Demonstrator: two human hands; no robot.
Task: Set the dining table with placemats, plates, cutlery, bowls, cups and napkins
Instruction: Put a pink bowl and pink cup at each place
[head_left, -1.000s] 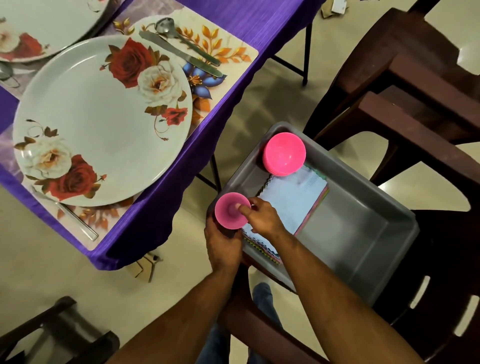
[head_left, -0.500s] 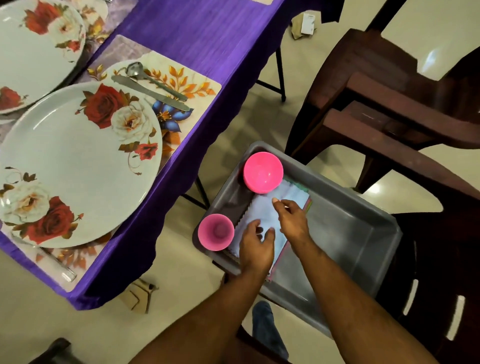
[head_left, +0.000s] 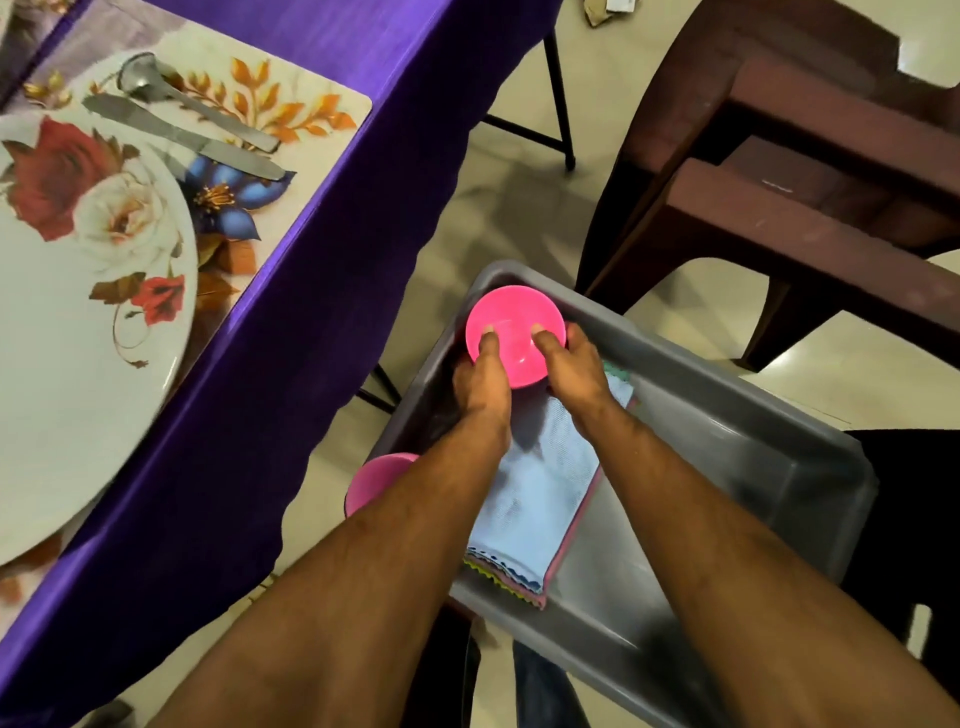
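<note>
Left hand (head_left: 480, 387): seen at centre frame, its thumb laid inside the pink bowl (head_left: 514, 335) and the other fingers hidden behind the bowl's left side; the bowl is gripped.
Right hand (head_left: 571, 371): the bowl's right side is gripped the same way, thumb inside the rim, fingers wrapped round the outside.
Pink bowl: held by both hands at the far corner of the grey tub (head_left: 753, 452), just right of centre frame.
Napkins (head_left: 540, 499): a folded stack, light blue on top, is lying in the tub between the forearms.
Pink cup (head_left: 376, 480): partly covered by the left forearm, at the tub's left edge.
Surface (head_left: 322, 218): draped in purple cloth, filling the left of the frame.
Placemat (head_left: 291, 109): leaf-patterned, laid on the surface at upper left.
Plate (head_left: 88, 322): floral, set on the placemat.
Spoon (head_left: 171, 98) and knife (head_left: 182, 137): laid side by side on the placemat beside the plate.
Chair (head_left: 805, 171): dark brown, at upper right.
</note>
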